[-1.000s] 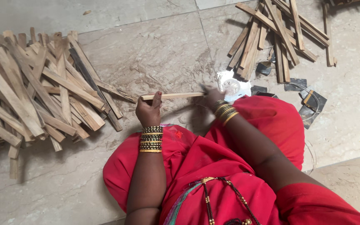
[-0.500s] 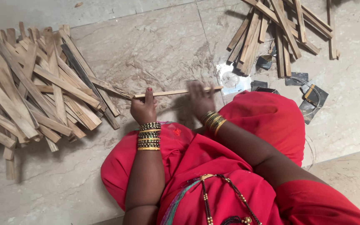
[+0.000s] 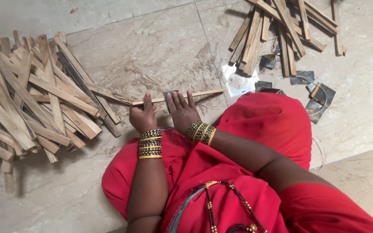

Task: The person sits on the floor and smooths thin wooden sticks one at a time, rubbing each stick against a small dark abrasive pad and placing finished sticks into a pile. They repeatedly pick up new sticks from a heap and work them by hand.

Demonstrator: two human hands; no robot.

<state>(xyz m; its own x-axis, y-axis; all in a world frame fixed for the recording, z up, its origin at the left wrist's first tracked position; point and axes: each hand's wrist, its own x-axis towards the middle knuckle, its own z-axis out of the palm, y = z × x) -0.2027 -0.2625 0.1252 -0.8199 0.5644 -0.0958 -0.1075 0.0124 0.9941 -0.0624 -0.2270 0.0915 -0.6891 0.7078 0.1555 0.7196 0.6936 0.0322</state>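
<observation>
Pinning the thin wooden strip (image 3: 178,97) flat, the left hand (image 3: 143,117) closes its grip around the nine-o'clock end while the right hand (image 3: 182,111) presses a dark sanding pad (image 3: 169,94) with open fingers.

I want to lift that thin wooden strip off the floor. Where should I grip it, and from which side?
Grip the wooden strip at its free right end, from above. It lies flat and thin across the floor; the left hand holds the other end, and the right hand presses its middle.
</observation>
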